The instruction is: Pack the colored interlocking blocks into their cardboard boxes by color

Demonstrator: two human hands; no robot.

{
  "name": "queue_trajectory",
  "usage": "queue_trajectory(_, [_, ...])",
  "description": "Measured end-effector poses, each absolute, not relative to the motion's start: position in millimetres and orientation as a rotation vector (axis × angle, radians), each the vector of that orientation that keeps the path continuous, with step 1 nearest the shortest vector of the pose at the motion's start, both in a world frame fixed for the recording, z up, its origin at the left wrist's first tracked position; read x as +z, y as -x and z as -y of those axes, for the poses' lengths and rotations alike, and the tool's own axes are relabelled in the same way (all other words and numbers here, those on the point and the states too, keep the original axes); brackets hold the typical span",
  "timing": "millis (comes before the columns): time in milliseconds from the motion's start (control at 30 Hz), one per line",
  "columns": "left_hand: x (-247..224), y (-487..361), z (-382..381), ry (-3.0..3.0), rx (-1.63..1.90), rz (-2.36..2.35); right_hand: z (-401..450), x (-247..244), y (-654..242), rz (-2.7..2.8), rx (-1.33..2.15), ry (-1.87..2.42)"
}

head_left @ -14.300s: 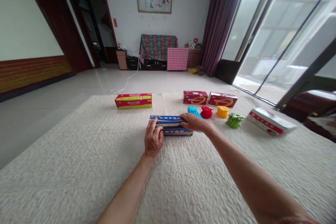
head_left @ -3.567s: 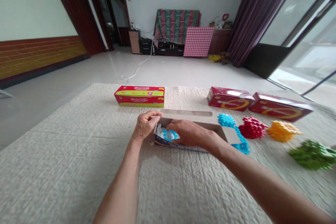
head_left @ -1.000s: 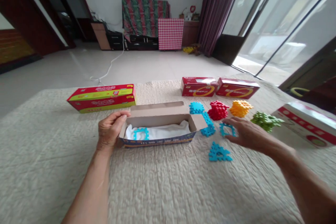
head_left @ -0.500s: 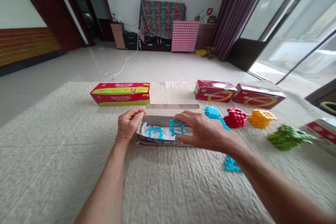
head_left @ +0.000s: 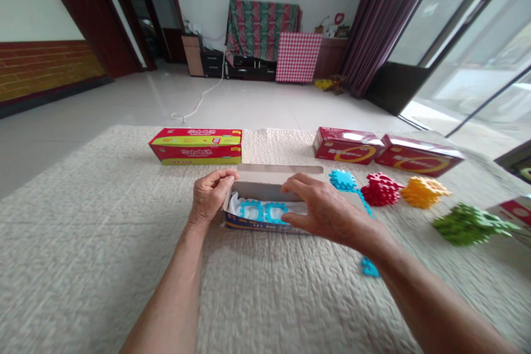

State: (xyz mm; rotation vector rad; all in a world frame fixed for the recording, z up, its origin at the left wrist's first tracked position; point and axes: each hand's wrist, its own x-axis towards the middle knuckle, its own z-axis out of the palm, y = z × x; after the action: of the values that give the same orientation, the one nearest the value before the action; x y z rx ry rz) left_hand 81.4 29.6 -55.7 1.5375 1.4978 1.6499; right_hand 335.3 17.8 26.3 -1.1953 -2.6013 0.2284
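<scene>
An open cardboard box with a dark blue front stands before me, white lining inside it. Two light blue notched square frames lie side by side on the lining: a left frame and a right frame. My left hand is closed on the box's back left corner, thumb against fingers. Over the right part of the box, my right hand is open, fingers and thumb apart. Its thumb tip is at the right frame's edge; whether they touch I cannot tell. This hand hides the box's right end.
Blue pieces, a red stack, a yellow stack and a green stack lie to the right on the quilted cover. A red and yellow-green box and two dark red boxes stand behind.
My right hand has lowered the right blue frame into the box beside the left one and let it go. The left hand keeps its hold. The view has shifted slightly.
</scene>
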Motion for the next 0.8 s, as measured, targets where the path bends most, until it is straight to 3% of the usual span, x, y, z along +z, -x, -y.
queue_trajectory(300, [-57,-80,-29,-1.554,1.644,-1.518,-13,39,-408,2.198,0.038,1.26])
queue_trajectory(567, [-61,-79,-30,-1.473,1.632,-1.547,-19,-21,-499,2.028,-0.052,1.633])
queue_trajectory(800, [-59,-81,-29,-1.443,1.674,-1.543,-12,-49,-485,2.027,-0.009,1.792])
